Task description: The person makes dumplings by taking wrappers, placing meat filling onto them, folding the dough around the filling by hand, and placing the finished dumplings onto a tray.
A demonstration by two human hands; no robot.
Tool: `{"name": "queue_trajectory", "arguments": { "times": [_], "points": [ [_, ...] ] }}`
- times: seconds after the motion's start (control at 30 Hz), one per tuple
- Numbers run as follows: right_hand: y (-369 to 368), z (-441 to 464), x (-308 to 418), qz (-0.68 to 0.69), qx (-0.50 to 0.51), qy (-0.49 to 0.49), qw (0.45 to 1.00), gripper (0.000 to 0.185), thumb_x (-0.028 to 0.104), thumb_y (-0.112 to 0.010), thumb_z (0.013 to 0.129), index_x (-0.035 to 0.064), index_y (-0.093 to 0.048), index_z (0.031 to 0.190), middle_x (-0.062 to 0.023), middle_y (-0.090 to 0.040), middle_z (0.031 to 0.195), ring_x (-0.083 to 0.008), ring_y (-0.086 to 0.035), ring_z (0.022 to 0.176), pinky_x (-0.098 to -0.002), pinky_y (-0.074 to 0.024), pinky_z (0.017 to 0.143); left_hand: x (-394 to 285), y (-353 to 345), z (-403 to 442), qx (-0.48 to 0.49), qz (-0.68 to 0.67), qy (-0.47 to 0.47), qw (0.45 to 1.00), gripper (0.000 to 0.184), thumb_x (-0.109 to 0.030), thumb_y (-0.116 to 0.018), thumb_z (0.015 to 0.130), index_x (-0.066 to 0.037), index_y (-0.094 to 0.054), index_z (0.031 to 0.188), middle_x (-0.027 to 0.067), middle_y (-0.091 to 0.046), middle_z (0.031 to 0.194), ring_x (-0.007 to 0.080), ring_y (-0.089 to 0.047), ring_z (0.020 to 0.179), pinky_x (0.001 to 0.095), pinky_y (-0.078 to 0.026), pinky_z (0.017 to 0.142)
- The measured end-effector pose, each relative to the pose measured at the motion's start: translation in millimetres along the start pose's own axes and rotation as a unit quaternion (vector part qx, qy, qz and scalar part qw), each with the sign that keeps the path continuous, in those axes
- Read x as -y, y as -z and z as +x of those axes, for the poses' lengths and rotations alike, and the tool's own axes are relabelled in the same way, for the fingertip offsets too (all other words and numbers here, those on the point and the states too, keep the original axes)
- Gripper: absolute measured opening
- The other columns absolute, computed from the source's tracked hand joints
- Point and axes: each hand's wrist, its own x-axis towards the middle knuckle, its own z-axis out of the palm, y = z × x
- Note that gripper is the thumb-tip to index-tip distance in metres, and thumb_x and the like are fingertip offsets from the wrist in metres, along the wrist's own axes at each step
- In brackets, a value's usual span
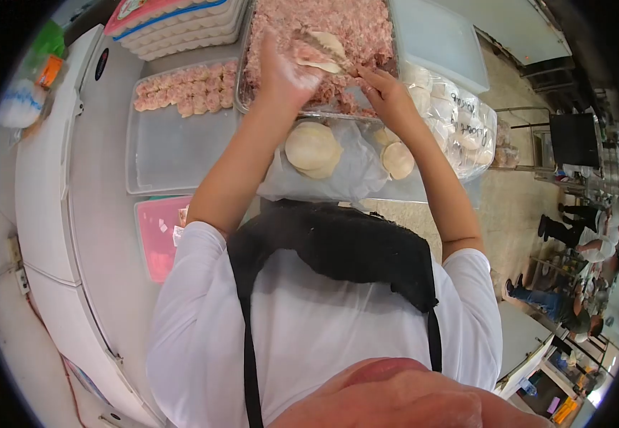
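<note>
My left hand (286,75), dusted with white powder, cradles a round dough wrapper (331,43) above a clear tub (240,89) of minced meat (274,21). In my right hand (389,94) is the handle of a flat spreading tool (339,60). Its blade lies across the wrapper, where some pink meat shows. Part of the wrapper is hidden by the blade. Just below the tub, a stack of round wrappers (312,148) rests on a plastic sheet (358,160). A smaller wrapper stack (398,160) sits under my right forearm.
On the left, a tray (181,160) holds rows of filled dumplings (195,89). Stacked trays (188,39) stand behind it, and a pink tray (154,246) lies nearer. Bagged wrapper stacks (459,125) and a clear lid (441,46) are at right. Two people (598,239) stand farther off.
</note>
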Motion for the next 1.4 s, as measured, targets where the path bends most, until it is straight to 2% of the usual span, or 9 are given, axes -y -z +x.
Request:
{"name": "queue_trajectory", "arguments": {
  "times": [0.13,0.2,0.3,0.43,0.77,0.83,0.93,1.13,1.4],
  "points": [
    [49,3,12,-0.190,0.144,-0.056,0.970,0.027,0.023,-0.059,0.090,0.0105,-0.064,0.113,-0.0134,-0.059,0.086,-0.0316,-0.058,0.074,-0.0367,-0.0470,0.070,-25,62,45,0.278,-0.155,0.063,0.946,0.077,-0.060,-0.043,0.090,0.007,-0.037,0.127,0.0219,-0.051,0.113,0.0332,-0.052,0.102,0.0514,-0.040,0.097],
    [61,2,11,-0.187,0.135,-0.066,0.971,0.025,0.023,-0.059,0.089,0.0125,-0.064,0.112,-0.0121,-0.061,0.088,-0.0316,-0.060,0.078,-0.0396,-0.0477,0.070,-19,45,28,-0.011,-0.033,-0.099,0.994,0.076,-0.060,-0.043,0.089,0.006,-0.039,0.127,0.0214,-0.052,0.112,0.0314,-0.052,0.099,0.0504,-0.041,0.095],
    [48,4,17,-0.128,0.094,-0.015,0.987,0.024,0.022,-0.059,0.088,0.0112,-0.064,0.109,-0.0130,-0.061,0.087,-0.0328,-0.061,0.082,-0.0420,-0.0487,0.069,-14,93,68,0.265,-0.186,0.112,0.940,0.071,-0.061,-0.043,0.088,0.002,-0.048,0.122,0.0177,-0.053,0.117,0.0326,-0.052,0.107,0.0528,-0.039,0.098],
    [49,12,26,-0.208,0.130,0.004,0.969,0.022,0.019,-0.058,0.087,0.0096,-0.064,0.107,-0.0142,-0.060,0.086,-0.0343,-0.061,0.082,-0.0426,-0.0490,0.068,-6,6,5,-0.035,0.029,-0.065,0.997,0.064,-0.059,-0.046,0.088,0.000,-0.053,0.114,0.0133,-0.056,0.114,0.0297,-0.053,0.104,0.0516,-0.038,0.098],
    [74,27,5,-0.011,0.096,0.004,0.995,0.027,0.021,-0.057,0.090,0.0014,-0.063,0.108,-0.0200,-0.064,0.097,-0.0339,-0.063,0.087,-0.0390,-0.0490,0.077,-17,13,13,0.054,0.100,-0.079,0.990,0.053,-0.033,-0.059,0.087,-0.007,-0.045,0.131,0.0121,-0.051,0.127,0.0290,-0.048,0.119,0.0451,-0.035,0.103],
    [90,29,9,0.056,0.116,-0.110,0.986,0.029,0.022,-0.055,0.093,-0.0008,-0.063,0.109,-0.0216,-0.064,0.106,-0.0308,-0.063,0.096,-0.0333,-0.0481,0.082,-16,14,-11,0.177,0.275,-0.047,0.944,0.064,-0.021,-0.070,0.079,-0.012,-0.041,0.136,0.0103,-0.051,0.126,0.0275,-0.049,0.119,0.0394,-0.038,0.100],
    [104,26,15,0.107,0.179,-0.103,0.973,0.030,0.022,-0.055,0.093,-0.0019,-0.062,0.110,-0.0208,-0.065,0.106,-0.0301,-0.063,0.095,-0.0338,-0.0480,0.082,-21,-5,-23,0.201,0.648,-0.318,0.662,0.078,-0.011,-0.073,0.074,-0.015,-0.034,0.141,0.0106,-0.048,0.133,0.0281,-0.048,0.123,0.0372,-0.038,0.101],
    [93,5,3,0.122,0.175,0.027,0.977,0.028,0.021,-0.055,0.093,-0.0017,-0.063,0.109,-0.0186,-0.065,0.105,-0.0300,-0.063,0.095,-0.0349,-0.0479,0.083,-23,-18,-26,0.277,0.740,-0.312,0.527,0.051,-0.019,-0.078,0.071,-0.005,-0.059,0.116,0.0122,-0.062,0.115,0.0214,-0.058,0.108,0.0338,-0.043,0.096],
    [66,10,-34,-0.127,0.085,0.101,0.983,0.029,0.015,-0.059,0.085,0.0146,-0.062,0.113,-0.0115,-0.061,0.090,-0.0315,-0.062,0.080,-0.0418,-0.0503,0.066,-2,41,7,0.010,0.727,-0.151,0.670,0.047,-0.035,-0.078,0.070,-0.001,-0.063,0.099,0.0092,-0.063,0.091,0.0181,-0.059,0.084,0.0320,-0.046,0.078]
  ]
}}
